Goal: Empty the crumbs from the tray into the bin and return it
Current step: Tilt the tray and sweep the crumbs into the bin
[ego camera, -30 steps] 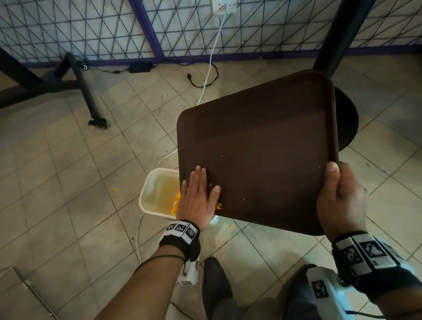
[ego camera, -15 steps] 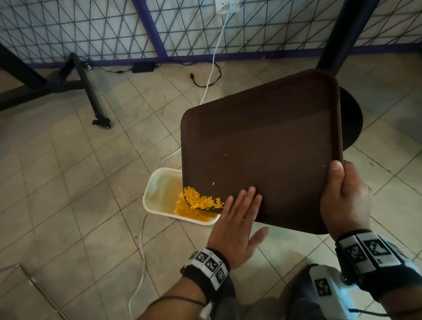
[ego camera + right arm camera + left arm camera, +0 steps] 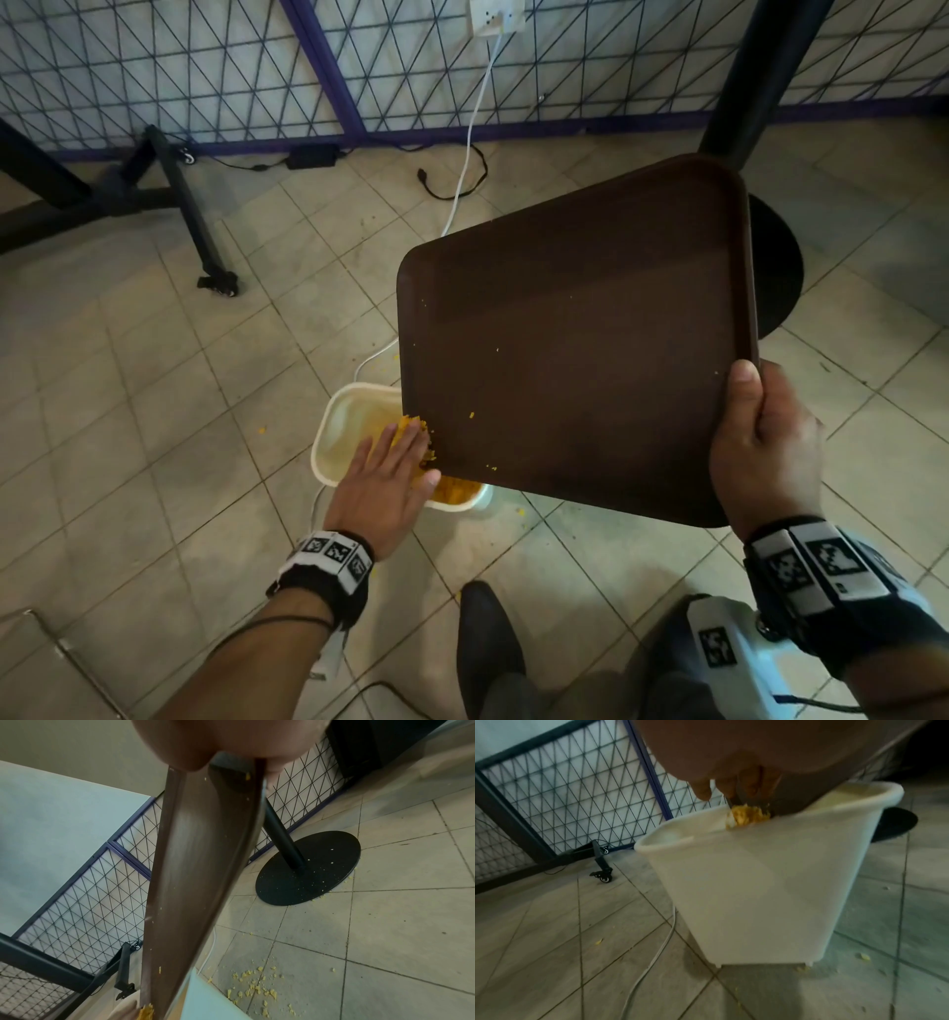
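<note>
Right hand (image 3: pixel 765 452) grips the tray (image 3: pixel 575 349) at its 4 o'clock corner, thumb curled over the rim, holding it tilted so the 7 o'clock corner dips over the bin (image 3: pixel 339 442). Left hand (image 3: pixel 385 478), fingers straight and pressed together, lies flat against that low corner with orange crumbs (image 3: pixel 411 424) bunched at the fingertips above the bin's opening. Bin stands on the tiled floor (image 3: pixel 128 411) at the tray's 8 o'clock; loose crumbs dot the tray and floor around it.
</note>
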Tool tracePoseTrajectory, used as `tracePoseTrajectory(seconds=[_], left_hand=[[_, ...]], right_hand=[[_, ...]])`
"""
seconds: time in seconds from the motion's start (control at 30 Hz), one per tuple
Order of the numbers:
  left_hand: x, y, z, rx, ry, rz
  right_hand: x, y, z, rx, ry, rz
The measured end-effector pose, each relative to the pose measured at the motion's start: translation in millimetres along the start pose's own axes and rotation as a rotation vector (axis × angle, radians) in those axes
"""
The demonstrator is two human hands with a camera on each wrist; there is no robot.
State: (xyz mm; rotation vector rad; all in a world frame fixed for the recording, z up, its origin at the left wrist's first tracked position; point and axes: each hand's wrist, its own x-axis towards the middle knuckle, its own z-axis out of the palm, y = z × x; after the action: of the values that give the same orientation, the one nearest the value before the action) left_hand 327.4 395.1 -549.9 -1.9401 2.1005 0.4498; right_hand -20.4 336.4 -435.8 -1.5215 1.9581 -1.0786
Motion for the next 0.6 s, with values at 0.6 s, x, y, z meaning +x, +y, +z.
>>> tracePoseTrajectory(seconds=[0.6], left_hand=[[-12,50,-4,-0.305,0.146,-0.066]], right_hand=[[-2,-2,0,0.022,-0.003,-0.012]])
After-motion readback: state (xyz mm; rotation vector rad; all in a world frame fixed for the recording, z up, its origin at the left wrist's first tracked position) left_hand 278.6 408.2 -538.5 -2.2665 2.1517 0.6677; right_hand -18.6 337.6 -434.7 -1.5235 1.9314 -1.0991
